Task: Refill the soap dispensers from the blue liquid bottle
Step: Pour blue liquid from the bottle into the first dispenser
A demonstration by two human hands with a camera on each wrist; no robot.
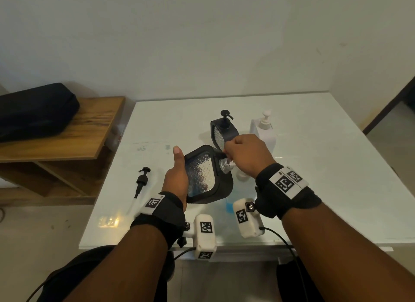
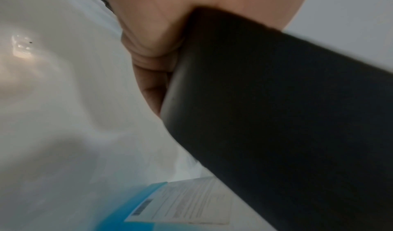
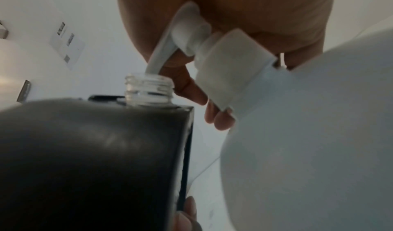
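Left hand [image 1: 176, 178]: wrapped round the open dispenser [image 1: 207, 174], thumb up along its left edge, tilting it toward the right.
Open dispenser: black rounded-square shell, clear diamond-textured glass face, bare threaded glass neck [image 3: 149, 87] pointing at the refill pump.
Right hand [image 1: 248, 154]: curled over the white pump head [image 3: 187, 32] of the blue liquid bottle [image 2: 153, 206], palm pressing on top, fingers hooked beside the collar.
Spout: the pump's curved white nozzle dips right into the glass neck's mouth, seen clearly from the right wrist.
Blue liquid bottle: stands on the surface [image 1: 325, 167] under the right hand, just beside the tilted dispenser; pale translucent shoulder, blue below, white printed label.
Removed pump [image 1: 141, 181]: black, with its clear tube, lying flat on the surface left of the left hand.
2nd dispenser [image 1: 223, 130]: same black shell, pump on, upright behind the hands.
White pump bottle [image 1: 263, 131]: smooth, rectangular, just right of it.
Off to the left: wooden shelf [image 1: 67, 133] carrying a black soft case [image 1: 36, 110].
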